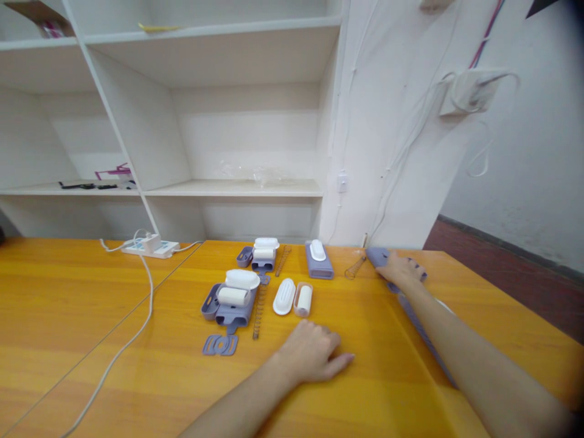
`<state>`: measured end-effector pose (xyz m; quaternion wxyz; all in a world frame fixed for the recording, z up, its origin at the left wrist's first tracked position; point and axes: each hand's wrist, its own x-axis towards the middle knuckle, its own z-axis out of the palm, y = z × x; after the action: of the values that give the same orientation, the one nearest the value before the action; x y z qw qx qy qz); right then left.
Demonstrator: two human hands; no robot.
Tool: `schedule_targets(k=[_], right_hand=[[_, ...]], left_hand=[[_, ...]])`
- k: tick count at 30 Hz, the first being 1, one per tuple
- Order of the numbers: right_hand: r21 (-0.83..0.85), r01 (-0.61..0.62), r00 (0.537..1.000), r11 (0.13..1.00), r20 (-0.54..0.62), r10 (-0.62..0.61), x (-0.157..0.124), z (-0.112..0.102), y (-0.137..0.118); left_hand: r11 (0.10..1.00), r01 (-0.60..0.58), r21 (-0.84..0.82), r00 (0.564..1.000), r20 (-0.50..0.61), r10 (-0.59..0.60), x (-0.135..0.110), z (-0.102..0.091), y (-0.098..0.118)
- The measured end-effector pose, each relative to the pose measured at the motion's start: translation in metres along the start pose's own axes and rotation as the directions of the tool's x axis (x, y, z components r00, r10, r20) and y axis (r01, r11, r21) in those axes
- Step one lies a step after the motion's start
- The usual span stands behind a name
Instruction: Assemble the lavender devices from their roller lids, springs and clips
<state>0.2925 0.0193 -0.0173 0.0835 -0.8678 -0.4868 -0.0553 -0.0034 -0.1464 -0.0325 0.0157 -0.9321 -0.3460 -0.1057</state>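
Note:
My left hand (314, 351) rests on the table, thumb stretched to the right, fingers bent down and partly hidden; I see nothing in it. Just beyond it lie an oval white ribbed piece (284, 297) and a clear-walled case with a white roll (303, 299). At the far right, my right hand (402, 269) closes its fingers over a grey-purple plastic part (378, 257), mostly covered by the hand. Under my right forearm runs a long grey-purple piece (426, 334), with a bit of white showing beside it.
Grey-purple housings with white rolls and lids (235, 298) stand left of centre, a similar group (264, 254) behind. Springs (258, 311) lie near a flat slotted plate (220, 345). Another housing (320, 267) sits at the back. A power strip (151, 246) trails a white cable leftward.

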Motion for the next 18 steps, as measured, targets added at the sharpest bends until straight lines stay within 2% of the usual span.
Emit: schedule_targets(k=[3, 6, 9, 12, 15, 18], right_hand=[[0.003, -0.016, 0.997, 1.000, -0.075, 0.017, -0.004, -0.001, -0.003], [0.024, -0.024, 0.976, 0.999, -0.216, 0.028, -0.012, -0.010, -0.010], [0.081, 0.041, 0.937, 0.996, -0.349, -0.010, -0.029, -0.028, -0.019], [0.127, 0.177, 0.914, 0.976, -0.388, -0.116, -0.062, -0.044, -0.029], [0.139, 0.326, 0.884, 0.935, -0.394, -0.249, -0.107, -0.047, -0.034], [0.190, 0.456, 0.849, 0.869, -0.385, -0.362, -0.150, -0.039, -0.033]], left_hand=[[1.000, 0.001, 0.002, 1.000, -0.008, -0.001, 0.000, 0.002, -0.001], [1.000, 0.000, -0.005, 1.000, -0.007, 0.000, 0.000, 0.005, -0.002], [1.000, -0.002, -0.014, 1.000, -0.026, 0.001, 0.000, 0.005, -0.003], [0.998, 0.055, 0.003, 0.987, -0.152, -0.054, -0.001, 0.002, -0.003], [0.984, 0.179, 0.016, 0.920, -0.356, -0.162, -0.002, -0.003, -0.001], [0.951, 0.310, -0.009, 0.847, -0.452, -0.281, -0.001, -0.005, 0.000]])
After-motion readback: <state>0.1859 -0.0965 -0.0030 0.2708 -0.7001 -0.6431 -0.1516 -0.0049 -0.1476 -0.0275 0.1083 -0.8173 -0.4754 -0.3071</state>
